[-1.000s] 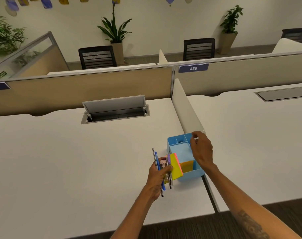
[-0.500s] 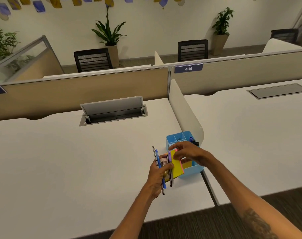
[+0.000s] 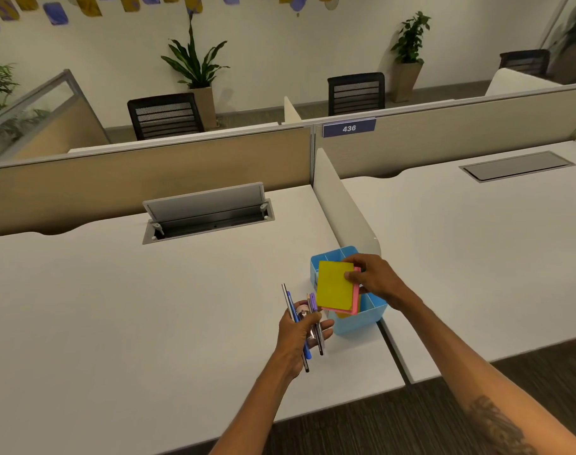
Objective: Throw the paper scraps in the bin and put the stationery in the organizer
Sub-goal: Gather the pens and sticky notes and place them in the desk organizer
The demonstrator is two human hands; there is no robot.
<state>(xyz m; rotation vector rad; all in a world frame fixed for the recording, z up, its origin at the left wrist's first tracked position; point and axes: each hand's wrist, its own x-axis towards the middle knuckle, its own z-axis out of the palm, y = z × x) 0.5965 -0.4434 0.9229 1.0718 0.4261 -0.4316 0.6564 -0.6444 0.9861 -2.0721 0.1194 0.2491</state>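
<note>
Organizer (image 3: 359, 318), blue, sits at the desk's (image 3: 116, 307) right edge directly beneath the sticky-note pads (image 3: 336, 287) pinched flat in the right hand (image 3: 372, 277), while the left hand (image 3: 299, 333), just beside, clasps pens (image 3: 308, 336) pointing away.

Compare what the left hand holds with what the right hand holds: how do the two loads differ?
The left hand grips a bundle of pens, thin and long; the right hand pinches a flat sticky-note stack, yellow on top, pink beneath. The pens stick out past the left hand over the desk; the stack hangs above the blue organizer. Both are stationery, neither yet inside.
</note>
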